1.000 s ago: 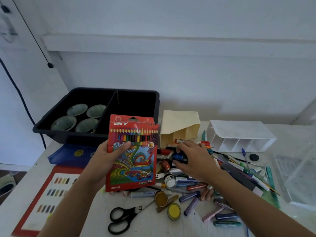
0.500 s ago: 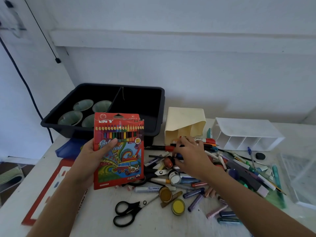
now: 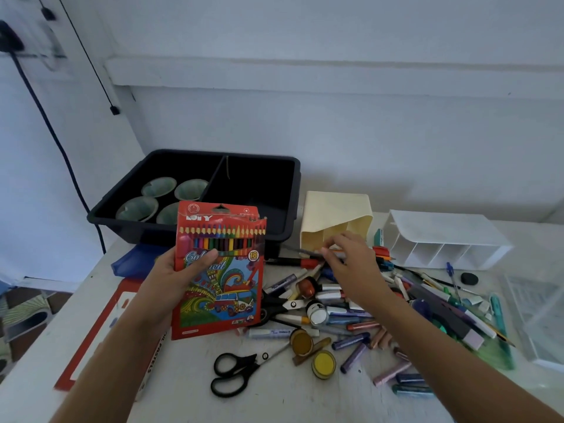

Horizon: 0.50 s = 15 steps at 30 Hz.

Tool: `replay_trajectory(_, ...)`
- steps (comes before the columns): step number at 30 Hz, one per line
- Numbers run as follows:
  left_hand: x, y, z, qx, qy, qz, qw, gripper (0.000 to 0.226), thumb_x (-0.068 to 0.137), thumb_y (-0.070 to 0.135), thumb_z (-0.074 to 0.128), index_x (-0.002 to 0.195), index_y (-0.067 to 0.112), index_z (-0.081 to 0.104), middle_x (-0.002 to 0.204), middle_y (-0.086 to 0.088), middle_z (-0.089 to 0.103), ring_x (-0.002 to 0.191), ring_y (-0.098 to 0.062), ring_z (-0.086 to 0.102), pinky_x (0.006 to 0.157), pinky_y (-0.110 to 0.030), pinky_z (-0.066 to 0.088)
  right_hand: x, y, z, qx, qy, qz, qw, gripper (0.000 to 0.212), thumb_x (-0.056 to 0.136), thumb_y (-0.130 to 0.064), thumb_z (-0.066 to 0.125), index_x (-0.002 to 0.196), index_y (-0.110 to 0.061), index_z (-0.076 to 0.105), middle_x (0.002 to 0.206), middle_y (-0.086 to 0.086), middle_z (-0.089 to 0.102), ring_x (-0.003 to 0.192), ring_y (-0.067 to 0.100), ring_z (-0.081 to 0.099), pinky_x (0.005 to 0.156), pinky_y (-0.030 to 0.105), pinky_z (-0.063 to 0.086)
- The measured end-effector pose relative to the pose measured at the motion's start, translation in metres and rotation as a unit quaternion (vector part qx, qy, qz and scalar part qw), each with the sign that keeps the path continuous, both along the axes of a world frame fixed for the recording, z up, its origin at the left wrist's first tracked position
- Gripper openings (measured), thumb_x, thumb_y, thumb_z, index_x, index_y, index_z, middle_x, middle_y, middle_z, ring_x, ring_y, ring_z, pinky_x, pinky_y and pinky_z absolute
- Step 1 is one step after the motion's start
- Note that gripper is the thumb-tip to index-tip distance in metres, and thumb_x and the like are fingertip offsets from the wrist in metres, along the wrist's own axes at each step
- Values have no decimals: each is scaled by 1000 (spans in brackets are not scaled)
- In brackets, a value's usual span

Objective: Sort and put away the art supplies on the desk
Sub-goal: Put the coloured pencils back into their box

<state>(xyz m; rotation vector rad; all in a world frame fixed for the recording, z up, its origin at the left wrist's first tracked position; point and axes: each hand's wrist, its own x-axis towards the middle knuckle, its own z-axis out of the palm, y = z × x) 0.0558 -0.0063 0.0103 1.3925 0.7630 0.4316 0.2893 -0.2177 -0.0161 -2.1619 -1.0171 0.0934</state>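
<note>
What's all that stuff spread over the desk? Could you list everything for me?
coloured pencil box: one, red, held upright in the left hand
black tray: one, two compartments, back left
paper cups: four, pale green, tray's left compartment
cream holder: one, tipped over, centre back
white organiser: one, on its side, back right
scissors: one, black handles, front centre
paint pots: two, yellow, beside the scissors
crayons and markers: many, mixed, piled centre right
left hand: grips the box
right hand: over the pile, pinching a thin pencil

Two bare forearms, sleeveless to the frame edge; left hand (image 3: 171,279) and right hand (image 3: 351,267) ungloved
</note>
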Motion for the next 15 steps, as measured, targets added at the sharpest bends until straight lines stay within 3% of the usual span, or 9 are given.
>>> replay_trajectory(4, 2, -4, 7, 12, -2, -14, 1000, 42, 76, 44, 78, 111, 25, 68, 104, -7, 79, 88, -33, 78, 66, -39, 64, 3, 0, 13, -30, -25, 41, 998, 7, 101, -26, 54, 94, -26, 56, 90, -8, 62, 84, 9, 57, 73, 22, 44)
replay_trajectory(6, 3, -6, 9, 12, -5, -18, 1000, 38, 77, 42, 78, 110, 26, 68, 104, -7, 79, 88, -32, 78, 63, -36, 64, 0, -2, 10, -82, -67, 60, 993, 10, 102, -30, 51, 94, -27, 54, 89, -10, 59, 82, 10, 54, 74, 27, 45)
replay_trajectory(9, 5, -11, 9, 8, 0, -16, 1000, 46, 76, 42, 78, 115, 21, 65, 103, -8, 79, 88, -33, 78, 63, -37, 64, -10, -9, -10, -142, -104, 83, 981, 16, 102, -29, 47, 107, -26, 62, 107, -9, 59, 102, 14, 51, 92, 42, 44)
replay_trajectory(12, 4, -15, 9, 5, 9, -13, 1000, 49, 77, 42, 78, 119, 19, 64, 103, -7, 79, 88, -32, 78, 64, -39, 64, -14, -15, -28, -209, -146, 99, 962, 29, 99, -21, 47, 124, -25, 60, 127, -6, 54, 121, 19, 44, 95, 39, 38)
replay_trajectory(15, 1, -15, 8, 4, 15, -5, 1000, 47, 79, 41, 77, 119, 19, 63, 103, -7, 79, 88, -33, 78, 71, -44, 63, -11, -16, -27, -163, -161, 97, 968, 32, 92, -12, 55, 120, -24, 65, 124, -5, 59, 119, 19, 49, 94, 40, 36)
